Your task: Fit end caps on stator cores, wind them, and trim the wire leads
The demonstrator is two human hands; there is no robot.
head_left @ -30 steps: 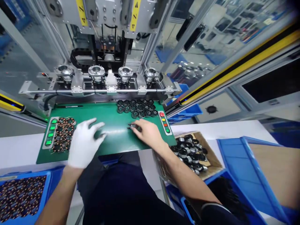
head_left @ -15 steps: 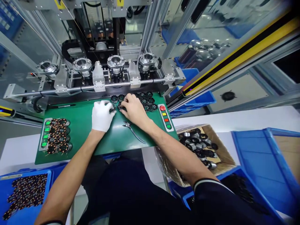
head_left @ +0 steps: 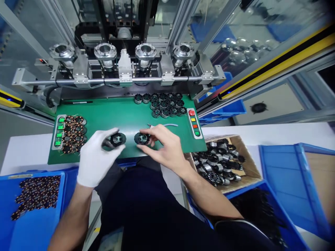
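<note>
My left hand [head_left: 95,157], in a white glove, grips a black motor stator core [head_left: 118,139] between thumb and fingers above the front edge of the green work surface [head_left: 112,111]. Level with it, my bare right hand [head_left: 167,148] pinches a second black stator core [head_left: 142,138]. The two cores are a small gap apart, their round openings toward me. Behind the right hand lie cutting pliers [head_left: 167,124], partly covered by the fingers. Several more black stator cores [head_left: 163,104] stand in rows at the back right of the surface.
Copper-wound stators [head_left: 74,134] lie beside green buttons on the left. A winding machine's metal heads [head_left: 145,52] line the back. At right are a button panel [head_left: 193,123] and a box of cores [head_left: 222,162]. A blue bin [head_left: 36,223] holds wound stators at lower left.
Both hands have moved back toward my body from the rows of cores, each carrying one stator core. The camera view has shifted, and the pliers have moved back and turned.
</note>
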